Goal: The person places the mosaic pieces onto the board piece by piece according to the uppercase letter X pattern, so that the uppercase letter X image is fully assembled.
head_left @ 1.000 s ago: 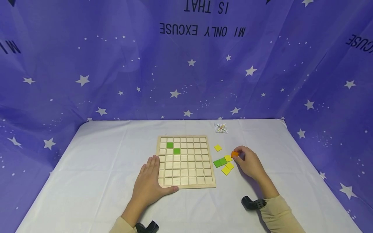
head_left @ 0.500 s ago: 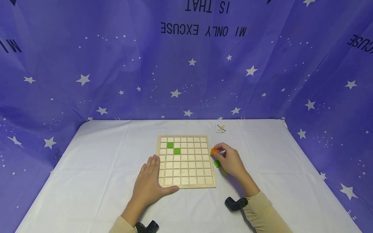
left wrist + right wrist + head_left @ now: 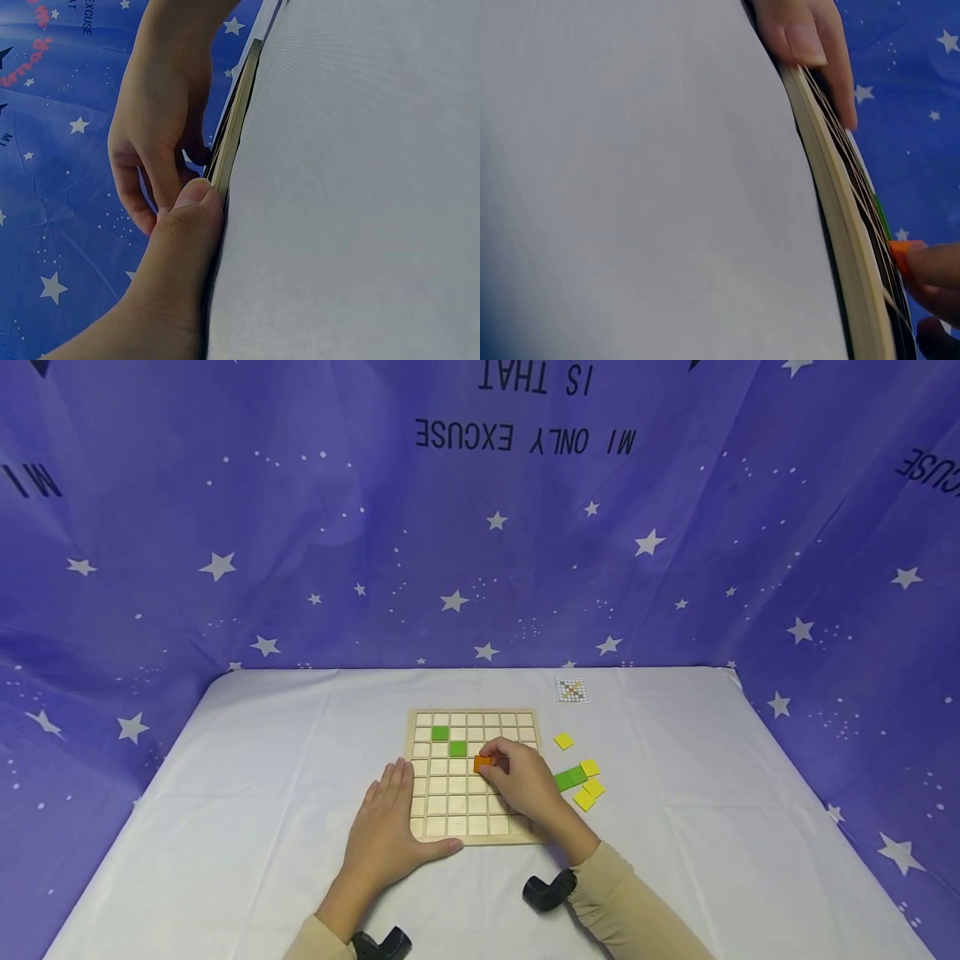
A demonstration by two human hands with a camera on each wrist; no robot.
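Between thumb and fingertips, my right hand (image 3: 525, 781) pinches an orange square tile (image 3: 482, 764) over the middle of the wooden grid board (image 3: 457, 824). The right wrist view shows this orange tile (image 3: 901, 253) at the board's surface; whether it touches the cell is unclear. Two green tiles, an upper one (image 3: 440, 733) and a lower one (image 3: 457, 749), sit in cells running diagonally towards the orange tile. With straight fingers along the left edge and the thumb at the front edge, my left hand (image 3: 386, 831) rests against the board. The right forearm covers the board's lower right cells.
Right of the board lie several loose tiles: a single yellow tile (image 3: 563, 741), a pair of green tiles (image 3: 572, 778) and more yellow tiles (image 3: 585, 798). Farther back is a small card (image 3: 572, 690) with a coloured grid pattern. A starry purple curtain (image 3: 360, 510) borders the white table.
My right hand has carried the orange tile leftward from beside the loose tiles to over the board's middle. The left hand has stayed in place on the board's edge.
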